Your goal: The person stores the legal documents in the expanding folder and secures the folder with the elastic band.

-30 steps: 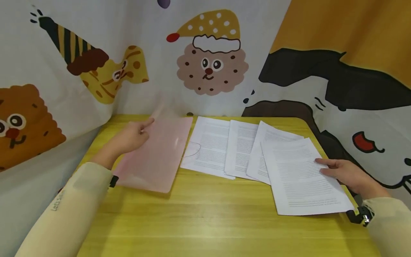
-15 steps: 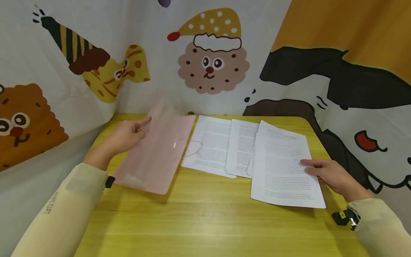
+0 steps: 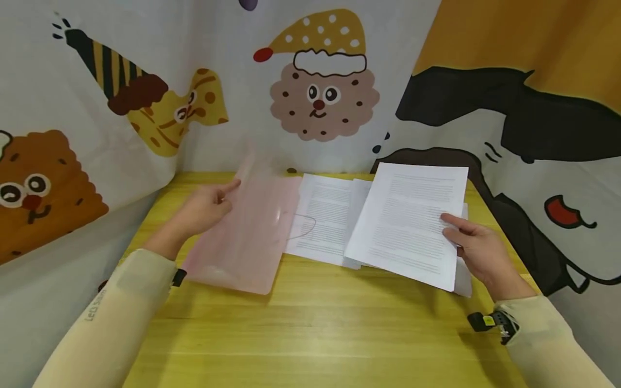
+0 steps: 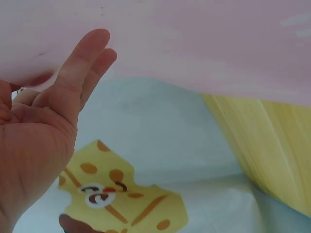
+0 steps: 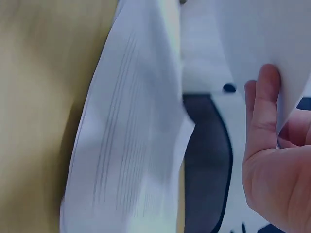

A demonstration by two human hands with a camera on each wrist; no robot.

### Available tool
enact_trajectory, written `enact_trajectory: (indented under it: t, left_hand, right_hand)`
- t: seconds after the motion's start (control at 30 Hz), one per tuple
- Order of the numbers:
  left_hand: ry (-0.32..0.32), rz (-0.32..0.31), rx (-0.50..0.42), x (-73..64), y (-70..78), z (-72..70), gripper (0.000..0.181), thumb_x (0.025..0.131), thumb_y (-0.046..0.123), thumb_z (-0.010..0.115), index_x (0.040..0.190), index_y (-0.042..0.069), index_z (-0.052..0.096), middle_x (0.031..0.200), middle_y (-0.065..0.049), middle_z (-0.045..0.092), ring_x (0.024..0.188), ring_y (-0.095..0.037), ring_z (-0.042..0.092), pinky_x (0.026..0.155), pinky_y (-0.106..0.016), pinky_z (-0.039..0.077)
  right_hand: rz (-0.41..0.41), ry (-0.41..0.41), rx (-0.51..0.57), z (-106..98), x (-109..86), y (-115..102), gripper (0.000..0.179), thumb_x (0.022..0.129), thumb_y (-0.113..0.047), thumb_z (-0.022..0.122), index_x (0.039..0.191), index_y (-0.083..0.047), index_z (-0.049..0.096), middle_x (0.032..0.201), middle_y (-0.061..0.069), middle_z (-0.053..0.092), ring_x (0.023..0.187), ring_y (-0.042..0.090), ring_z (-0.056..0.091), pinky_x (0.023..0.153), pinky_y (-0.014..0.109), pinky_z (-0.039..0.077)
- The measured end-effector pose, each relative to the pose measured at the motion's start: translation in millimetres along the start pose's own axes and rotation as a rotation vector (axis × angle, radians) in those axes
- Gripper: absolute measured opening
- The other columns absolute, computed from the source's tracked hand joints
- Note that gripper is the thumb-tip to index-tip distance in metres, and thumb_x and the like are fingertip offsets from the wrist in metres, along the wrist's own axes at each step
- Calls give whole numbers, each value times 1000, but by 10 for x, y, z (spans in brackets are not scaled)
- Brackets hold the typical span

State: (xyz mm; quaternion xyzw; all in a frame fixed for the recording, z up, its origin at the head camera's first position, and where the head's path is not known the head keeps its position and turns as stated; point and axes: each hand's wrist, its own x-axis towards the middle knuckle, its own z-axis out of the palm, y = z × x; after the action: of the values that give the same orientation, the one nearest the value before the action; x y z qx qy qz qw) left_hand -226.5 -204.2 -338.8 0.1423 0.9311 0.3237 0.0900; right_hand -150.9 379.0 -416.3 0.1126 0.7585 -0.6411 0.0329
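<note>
A translucent pink plastic folder lies at the left of the table. My left hand pinches its left edge, and the upper cover is raised towards the curtain. In the left wrist view two fingers lie against the pink film. My right hand pinches the right edge of a printed sheet of paper, tilted above other sheets. In the right wrist view this sheet shows its pale back, between thumb and fingers. A printed sheet lies beside the folder, partly under the held one.
Further printed sheets lie under the held paper, mostly covered in the head view. A thin curved line juts from the folder's right edge over the leftmost sheet. Behind the yellow wooden table hangs a cartoon-print curtain.
My right hand has carried the printed sheet leftward and up, over the other sheets. My left hand keeps the folder's cover raised, and the folder has shifted slightly right.
</note>
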Motion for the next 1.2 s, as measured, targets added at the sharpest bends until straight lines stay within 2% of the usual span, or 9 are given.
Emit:
enact_trajectory:
  t: [0.17, 0.27, 0.37, 0.47, 0.53, 0.63, 0.7, 0.93, 1.2]
  left_hand:
    - [2, 43, -10, 79, 60, 149, 59, 106, 11, 50, 165, 11, 40, 76, -5, 57, 49, -12, 29, 47, -28, 36]
    - [-1, 57, -29, 131, 92, 240, 60, 106, 11, 49, 165, 9, 39, 123, -19, 70, 49, -13, 27, 47, -27, 35]
    - [-8, 65, -56, 180, 112, 328, 60, 107, 12, 49, 166, 10, 38, 148, -22, 62, 49, -13, 27, 47, -26, 35]
    - [3, 75, -69, 216, 135, 393, 60, 107, 12, 49, 166, 10, 38, 129, -22, 68, 49, -13, 27, 47, -26, 35]
    - [14, 84, -62, 237, 154, 422, 60, 107, 12, 49, 165, 10, 39, 100, -17, 70, 49, -12, 26, 48, -26, 34]
    - [26, 94, -51, 262, 189, 441, 60, 106, 12, 49, 165, 10, 39, 63, -2, 49, 49, -11, 25, 48, -25, 33]
    - [31, 101, -47, 278, 209, 444, 60, 105, 12, 48, 165, 9, 40, 54, 5, 38, 49, -11, 24, 47, -25, 31]
    - [40, 92, -63, 281, 249, 484, 60, 105, 11, 47, 165, 9, 40, 55, 9, 29, 48, -11, 24, 46, -25, 30]
    - [51, 103, -54, 291, 274, 521, 61, 104, 11, 48, 165, 10, 41, 55, 9, 28, 48, -12, 25, 47, -25, 31]
  right_hand:
    - [-70, 65, 192, 321, -11, -113, 61, 102, -17, 73, 157, -4, 51, 129, -10, 61, 95, 2, 70, 75, 18, 60]
    - [-52, 176, 162, 570, 44, -163, 54, 104, -18, 69, 155, -7, 55, 147, 5, 58, 98, 5, 67, 72, 16, 58]
    - [-38, 276, 105, 801, 128, -192, 48, 106, -20, 65, 153, -12, 60, 167, 11, 46, 115, 10, 64, 72, 13, 57]
    - [-49, 331, 66, 975, 212, -192, 45, 107, -22, 63, 151, -16, 62, 170, 7, 43, 131, 13, 59, 74, 11, 55]
    - [-63, 364, 53, 1061, 257, -182, 43, 107, -24, 63, 150, -18, 64, 168, 4, 46, 129, 10, 59, 73, 10, 54]
    - [-77, 402, 61, 1160, 311, -154, 42, 106, -26, 64, 148, -20, 66, 165, 3, 51, 98, 4, 64, 69, 11, 52]
    - [-85, 419, 79, 1219, 332, -138, 42, 106, -26, 64, 147, -20, 67, 164, 4, 53, 84, 0, 60, 67, 12, 51]
    - [-73, 410, 104, 1387, 316, -86, 41, 106, -25, 64, 147, -20, 68, 162, 3, 55, 84, 4, 57, 65, 14, 49]
    - [-48, 290, 46, 1558, 186, -28, 39, 106, -21, 66, 144, -15, 69, 155, 8, 61, 75, -1, 57, 67, 14, 52]
